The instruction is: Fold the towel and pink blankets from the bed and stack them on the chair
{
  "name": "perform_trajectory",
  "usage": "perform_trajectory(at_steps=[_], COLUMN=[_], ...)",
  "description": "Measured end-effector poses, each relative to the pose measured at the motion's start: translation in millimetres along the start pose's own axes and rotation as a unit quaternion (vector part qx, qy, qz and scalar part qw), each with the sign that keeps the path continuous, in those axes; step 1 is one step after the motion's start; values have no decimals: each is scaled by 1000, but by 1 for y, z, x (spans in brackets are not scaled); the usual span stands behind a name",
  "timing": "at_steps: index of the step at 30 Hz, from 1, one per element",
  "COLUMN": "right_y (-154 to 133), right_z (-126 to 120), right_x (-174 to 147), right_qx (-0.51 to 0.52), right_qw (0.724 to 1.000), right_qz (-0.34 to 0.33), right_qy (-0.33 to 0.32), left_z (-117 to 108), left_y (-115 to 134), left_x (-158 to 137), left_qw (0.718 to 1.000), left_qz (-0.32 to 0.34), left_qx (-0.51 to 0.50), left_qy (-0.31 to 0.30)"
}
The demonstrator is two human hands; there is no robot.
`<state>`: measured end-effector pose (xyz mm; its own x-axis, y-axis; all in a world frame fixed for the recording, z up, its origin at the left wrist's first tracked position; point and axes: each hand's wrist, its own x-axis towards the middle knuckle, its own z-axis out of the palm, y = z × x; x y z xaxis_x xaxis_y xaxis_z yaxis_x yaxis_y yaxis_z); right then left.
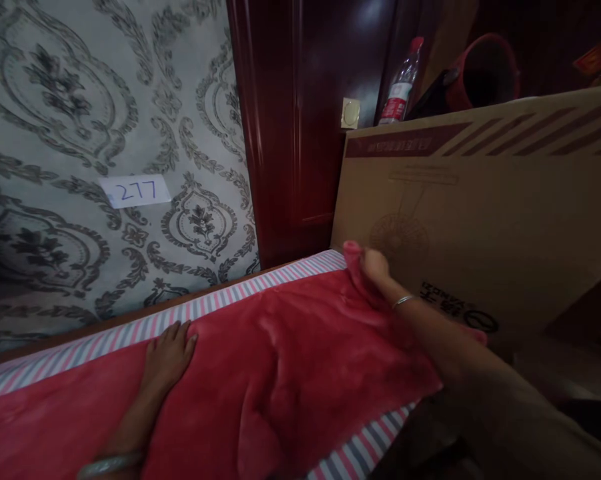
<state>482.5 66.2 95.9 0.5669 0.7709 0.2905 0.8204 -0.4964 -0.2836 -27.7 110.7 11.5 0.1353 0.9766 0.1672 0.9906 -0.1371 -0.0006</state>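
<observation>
Wallpaper [80,100] bkgd, cardboard box [480,213] nr hands.

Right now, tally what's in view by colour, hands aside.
Red: 2, the blanket that both hands rest on or grip, and the bucket
Brown: 1, the cardboard box
Clear with red cap and label: 1, the plastic bottle
Pink, grey and white stripes: 1, the sheet
White: 1, the paper tag reading 277
Total: 6

Red fleece blanket [280,360], soft and rumpled, spread across striped sheet, far corner bunched up
</observation>
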Motion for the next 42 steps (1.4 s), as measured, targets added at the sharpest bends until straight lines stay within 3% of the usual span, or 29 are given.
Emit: perform_trajectory(at_steps=[5,8,10,16,19,21,23,26,29,31,33,38,42], right_y=[29,42,46,23,-11,-39,-65,-96,-109,-110,-108,-101,-97], right_z=[-73,-110,-129,-155,-155,-152,-150,-143,-127,-109,-90,-58,-56], right_x=[34,43,46,15,-26,-60,-96,-150,-202,-234,-262,-305,-313], right_qx=[105,265,330,542,547,520,463,369,308,282,270,288,283], right_qw=[979,929,903,827,831,840,853,865,872,882,891,895,902], right_qz=[99,110,107,35,-59,-148,-239,-341,-380,-378,-365,-339,-327], right_qy=[141,233,254,142,80,48,20,15,26,22,21,38,5], left_z=[-3,-7,-9,-16,-36,-61,-91,-129,-139,-129,-113,-86,-80], left_y=[1,3,5,6,22,45,78,129,162,171,172,170,164], left_x=[0,0,0,0,1,-6,-23,-62,-105,-128,-145,-171,-186], left_qw=[1000,999,998,998,996,985,946,849,751,690,647,611,625], left_qz=[3,14,20,17,6,46,146,239,220,167,103,10,-25], left_qx=[-27,-43,-47,-56,-85,-153,-268,-450,-620,-704,-755,-792,-779], left_qy=[15,19,19,25,24,57,110,142,62,15,9,12,-37])
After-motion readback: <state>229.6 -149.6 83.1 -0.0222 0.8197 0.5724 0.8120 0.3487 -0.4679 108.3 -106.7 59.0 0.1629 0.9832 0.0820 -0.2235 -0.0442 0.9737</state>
